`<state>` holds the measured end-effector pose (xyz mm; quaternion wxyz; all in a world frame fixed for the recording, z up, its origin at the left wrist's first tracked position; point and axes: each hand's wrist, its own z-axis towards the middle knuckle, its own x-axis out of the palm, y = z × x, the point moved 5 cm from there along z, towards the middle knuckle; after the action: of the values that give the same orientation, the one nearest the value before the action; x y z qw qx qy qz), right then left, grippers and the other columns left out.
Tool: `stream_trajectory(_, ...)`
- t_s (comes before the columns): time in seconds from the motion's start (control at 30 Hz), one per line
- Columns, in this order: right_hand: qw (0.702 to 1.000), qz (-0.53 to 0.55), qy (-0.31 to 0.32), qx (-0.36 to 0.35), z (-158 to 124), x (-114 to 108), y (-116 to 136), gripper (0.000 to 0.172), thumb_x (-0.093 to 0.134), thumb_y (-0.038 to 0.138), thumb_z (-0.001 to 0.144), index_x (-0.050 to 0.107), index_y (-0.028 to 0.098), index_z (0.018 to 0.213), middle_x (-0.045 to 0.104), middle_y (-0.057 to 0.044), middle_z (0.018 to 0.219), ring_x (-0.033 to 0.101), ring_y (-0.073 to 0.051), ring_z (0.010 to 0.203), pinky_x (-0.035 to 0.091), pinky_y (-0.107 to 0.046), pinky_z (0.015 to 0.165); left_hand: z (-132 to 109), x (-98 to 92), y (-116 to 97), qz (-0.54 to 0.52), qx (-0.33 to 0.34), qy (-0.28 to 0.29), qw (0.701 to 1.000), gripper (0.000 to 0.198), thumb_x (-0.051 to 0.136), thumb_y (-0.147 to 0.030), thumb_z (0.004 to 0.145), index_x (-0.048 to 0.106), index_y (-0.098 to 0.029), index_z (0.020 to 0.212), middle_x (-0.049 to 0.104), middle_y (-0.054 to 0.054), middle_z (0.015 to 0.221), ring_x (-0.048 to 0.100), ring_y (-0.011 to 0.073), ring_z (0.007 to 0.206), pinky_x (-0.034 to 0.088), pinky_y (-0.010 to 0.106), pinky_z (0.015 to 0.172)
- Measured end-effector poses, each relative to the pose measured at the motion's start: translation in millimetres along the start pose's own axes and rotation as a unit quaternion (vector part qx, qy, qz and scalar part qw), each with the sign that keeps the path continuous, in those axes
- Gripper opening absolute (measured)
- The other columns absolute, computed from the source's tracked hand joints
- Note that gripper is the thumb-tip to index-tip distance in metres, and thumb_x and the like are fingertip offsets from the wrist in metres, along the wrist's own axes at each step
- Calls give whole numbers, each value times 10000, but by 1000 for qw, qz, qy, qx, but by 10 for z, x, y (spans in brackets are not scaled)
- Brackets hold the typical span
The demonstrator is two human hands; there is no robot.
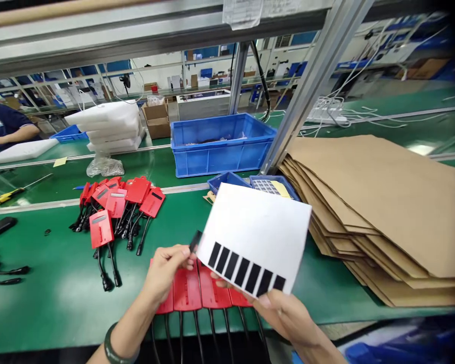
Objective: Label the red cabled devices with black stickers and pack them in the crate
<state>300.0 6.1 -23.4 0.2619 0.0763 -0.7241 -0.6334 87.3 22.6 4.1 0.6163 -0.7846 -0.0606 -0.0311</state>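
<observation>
My left hand (170,265) pinches a small black adhesive strip (195,241) at the left edge of a white backing sheet (261,222). My right hand (278,311) grips that sheet by its lower edge, thumb on top and fingers beneath. A row of several black strips (242,270) runs along the sheet's lower part. Below the sheet, several flat red cases (187,290) lie side by side near the table's front edge, their black cables hanging towards me. The sheet and my hands partly hide them.
A pile of red cases with black cables (116,202) lies to the left. Behind stand a blue bin (223,156) and small blue trays (229,179). Brown cardboard sheets (382,202) are stacked at right, beside a metal post (307,86). A co-worker (9,126) sits far left.
</observation>
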Motion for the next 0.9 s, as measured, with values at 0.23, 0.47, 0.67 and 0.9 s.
stream_trajectory(0.23,995,32,-9,94,1198,-37,229,139,559,145,573,575,148,711,559,6,567,443,-77,479,344,-191,407,188,-561,5,-197,-41,-173,964,506,972,-339,383,769,-100,780,726,88,767,629,110,635,562,174,594)
stream_trajectory(0.47,991,48,-106,62,1671,-150,31,405,633,276,772,529,155,1144,555,-153,1306,620,-190,1099,522,-357,975,136,-753,82,-147,-18,-175,973,498,954,-375,453,778,-153,863,744,93,861,649,121,716,569,174,632)
stream_trajectory(0.67,930,-357,-48,-75,502,-111,133,303,468,266,912,631,212,1161,643,-103,1191,619,-223,1074,537,-453,951,65,-613,-28,116,69,-99,986,325,808,-401,708,768,-230,982,728,67,948,648,147,856,533,181,697)
stream_trajectory(0.9,773,-589,-98,-215,-407,162,-145,304,549,233,902,635,201,1192,613,-138,1282,569,-291,1209,581,-490,935,23,172,-78,426,281,109,853,234,576,-183,914,742,-277,1050,722,17,951,647,143,859,534,257,750)
